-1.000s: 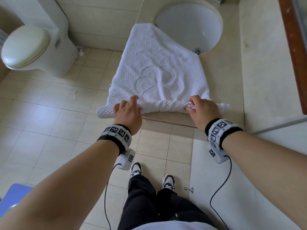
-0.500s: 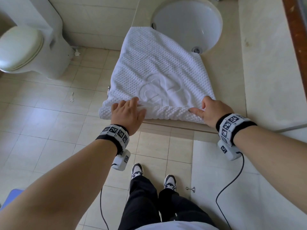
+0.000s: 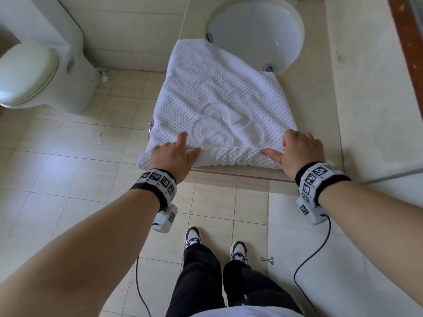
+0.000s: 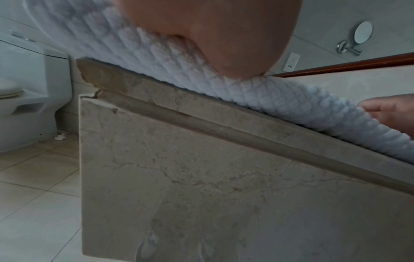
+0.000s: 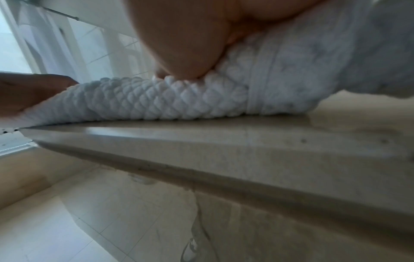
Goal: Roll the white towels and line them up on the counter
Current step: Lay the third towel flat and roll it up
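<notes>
Where the beige stone counter (image 3: 320,124) ends at its left corner, the white towel (image 3: 217,94) lies flat across it, far edge lapping the rim of the round sink (image 3: 258,30), left edge overhanging the floor tiles. Embossed emblem sits near the towel's middle. Nearest edge is turned into a low roll (image 3: 233,156) running along the counter's front lip; the wrist views show the roll resting on the stone. Toilet (image 3: 34,72) stands on the floor, left of the counter. Left hand (image 3: 174,159) lies on the roll's left end, fingers spread and pressing flat. Right hand (image 3: 299,152) covers the right end, thumb extended along the roll, fingers arched over it, pressing.
</notes>
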`<state>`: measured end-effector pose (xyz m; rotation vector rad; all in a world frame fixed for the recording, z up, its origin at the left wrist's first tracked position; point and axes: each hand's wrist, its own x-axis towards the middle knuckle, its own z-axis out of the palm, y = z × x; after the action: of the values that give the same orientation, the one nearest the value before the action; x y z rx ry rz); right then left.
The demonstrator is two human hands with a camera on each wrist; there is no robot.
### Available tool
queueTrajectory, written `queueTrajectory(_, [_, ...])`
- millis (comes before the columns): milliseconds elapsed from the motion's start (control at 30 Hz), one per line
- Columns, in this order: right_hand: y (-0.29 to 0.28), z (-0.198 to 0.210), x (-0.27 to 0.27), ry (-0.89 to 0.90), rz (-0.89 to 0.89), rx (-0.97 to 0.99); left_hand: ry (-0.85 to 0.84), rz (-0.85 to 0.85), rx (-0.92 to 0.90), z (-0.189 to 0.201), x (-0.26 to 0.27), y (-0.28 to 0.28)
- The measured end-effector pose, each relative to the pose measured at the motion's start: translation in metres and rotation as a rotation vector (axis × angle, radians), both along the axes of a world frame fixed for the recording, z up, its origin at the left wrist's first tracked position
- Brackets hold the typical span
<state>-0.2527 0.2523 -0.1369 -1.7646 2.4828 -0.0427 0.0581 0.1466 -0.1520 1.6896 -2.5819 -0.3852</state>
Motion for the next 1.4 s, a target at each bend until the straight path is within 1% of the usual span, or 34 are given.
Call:
queueTrajectory(67, [-0.002,0.002,0.006,0.03,0.022,-0.061,0.011,0.041,-0.067,-0.001,-0.003,0.003])
queueTrajectory(133, [-0.003,0.006,0.014,-0.045,0.01,-0.074,0.031,0.068,-0.162,-0.001,-0.01,0.008])
queueTrajectory(167, [-0.004,0.007,0.018,-0.082,-0.009,-0.063,0.048,0.068,-0.18,-0.001,-0.014,0.009])
queueTrajectory(267, [0.001,0.006,0.026,-0.13,-0.029,-0.069,0.12,0.079,-0.143,-0.001,-0.022,0.016])
queueTrajectory(367, [0.012,0.0,0.029,-0.177,-0.004,-0.138,0.162,0.127,-0.142,-0.003,-0.02,0.024])
queueTrajectory(433, [0.02,-0.002,0.03,-0.209,0.011,-0.165,0.168,0.114,-0.153,-0.005,-0.015,0.035])
queueTrajectory(500, [0.027,-0.003,0.031,-0.232,0.026,-0.152,0.161,0.075,-0.154,-0.008,-0.008,0.044])
queueTrajectory(633, [0.035,-0.008,0.029,-0.155,0.081,-0.135,0.169,0.042,-0.16,-0.012,0.001,0.048])
queueTrajectory(833, [0.03,-0.01,0.028,-0.113,0.074,-0.196,0.191,0.05,-0.156,-0.018,0.0,0.039])
queueTrajectory(1000, [0.019,-0.011,0.017,-0.176,0.085,-0.141,0.186,0.089,-0.177,-0.016,-0.002,0.038])
queueTrajectory(1200, [0.002,-0.006,0.007,-0.167,0.159,-0.003,0.136,0.069,-0.138,-0.008,0.001,0.029])
queueTrajectory(1400, [-0.016,-0.002,0.006,-0.142,0.103,0.103,0.102,0.073,-0.1,-0.006,0.001,0.021])
